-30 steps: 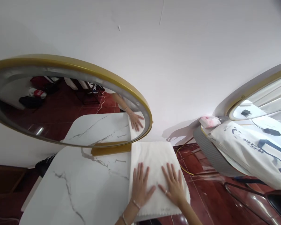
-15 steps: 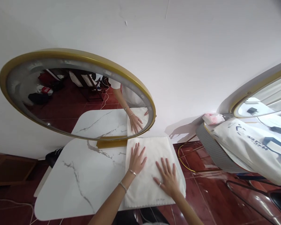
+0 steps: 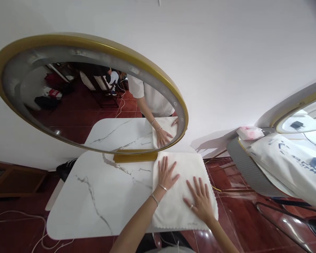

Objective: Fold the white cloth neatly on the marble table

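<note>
1 left hand [image 3: 166, 173] + 1 right hand [image 3: 201, 203] = 2, reflections not counted. 2 bracelets [image 3: 155, 200], 1 ring [image 3: 191, 206]. 1 white cloth [image 3: 173, 208]. 1 large mirror [image 3: 76, 102] + 1 cropped mirror [image 3: 305, 121] = 2. 1 gold bar [image 3: 135, 157]. 1 marbled table [image 3: 118, 200] + 1 ribbed-side table [image 3: 244, 172] = 2. 1 pink-and-white pack [image 3: 250, 133], 1 printed bag [image 3: 289, 161]. 1 wooden cabinet [image 3: 21, 179], cropped. Floor cables [image 3: 18, 211]: more than 1 run visible, can't tell exact number.

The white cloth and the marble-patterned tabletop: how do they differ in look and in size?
The white cloth is nearly plain, with faint print near one edge; the tabletop has grey veins. The cloth's edge is scalloped, the tabletop's smooth. The cloth is smaller than the tabletop and lies on its right part. Both are mainly white.
</note>
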Motion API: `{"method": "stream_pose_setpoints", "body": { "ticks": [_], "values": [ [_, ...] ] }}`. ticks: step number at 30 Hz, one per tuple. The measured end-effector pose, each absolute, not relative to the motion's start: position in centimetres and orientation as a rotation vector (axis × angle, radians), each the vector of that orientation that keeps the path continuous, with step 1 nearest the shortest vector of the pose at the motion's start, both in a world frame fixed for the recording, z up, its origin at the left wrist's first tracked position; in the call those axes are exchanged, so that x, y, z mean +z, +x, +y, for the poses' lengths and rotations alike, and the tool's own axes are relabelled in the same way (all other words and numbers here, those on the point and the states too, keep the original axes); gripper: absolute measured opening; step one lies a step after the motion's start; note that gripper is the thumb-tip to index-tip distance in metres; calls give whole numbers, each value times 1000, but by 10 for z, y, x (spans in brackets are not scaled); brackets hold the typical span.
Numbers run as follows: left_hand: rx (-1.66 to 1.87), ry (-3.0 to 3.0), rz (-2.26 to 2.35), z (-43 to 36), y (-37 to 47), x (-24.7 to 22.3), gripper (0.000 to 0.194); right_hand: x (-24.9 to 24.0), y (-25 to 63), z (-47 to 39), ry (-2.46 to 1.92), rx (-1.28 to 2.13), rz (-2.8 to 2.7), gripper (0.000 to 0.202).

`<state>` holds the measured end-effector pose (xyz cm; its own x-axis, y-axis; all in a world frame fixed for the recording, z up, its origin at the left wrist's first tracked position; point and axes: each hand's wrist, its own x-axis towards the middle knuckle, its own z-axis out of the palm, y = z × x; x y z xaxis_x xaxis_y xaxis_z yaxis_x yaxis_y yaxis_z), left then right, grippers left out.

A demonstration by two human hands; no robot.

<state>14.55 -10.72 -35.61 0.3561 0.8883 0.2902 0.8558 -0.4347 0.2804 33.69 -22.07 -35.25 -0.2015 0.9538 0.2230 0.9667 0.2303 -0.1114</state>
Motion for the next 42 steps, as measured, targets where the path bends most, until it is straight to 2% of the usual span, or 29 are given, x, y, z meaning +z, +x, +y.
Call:
{"method": "stream_pose_setpoints", "body": {
  "ticks": [7,13,18,24,31,35,42],
  "values": [
    [532,2489,1841,-127,89,-354,65,-348,291,-221,-1701,-10,-2347,77],
    [512,2393,1994,-122,45,-347,71,-348,246,-213,-1680,33,-2373,75],
    [510,2320,2093,-119,19,-345,64,-348,214,-210,-1673,85,-2350,76],
    [413,2471,1727,-107,57,-348,64,-353,230,-217,-1713,78,-2286,75],
    [454,2390,1783,-108,89,-353,65,-347,243,-236,-1740,65,-2314,73],
    [409,2373,1864,-115,45,-351,64,-343,213,-235,-1620,145,-2410,78],
    [369,2341,2017,-117,-83,-347,62,-348,101,-222,-1533,255,-2475,80]
  ]
}}
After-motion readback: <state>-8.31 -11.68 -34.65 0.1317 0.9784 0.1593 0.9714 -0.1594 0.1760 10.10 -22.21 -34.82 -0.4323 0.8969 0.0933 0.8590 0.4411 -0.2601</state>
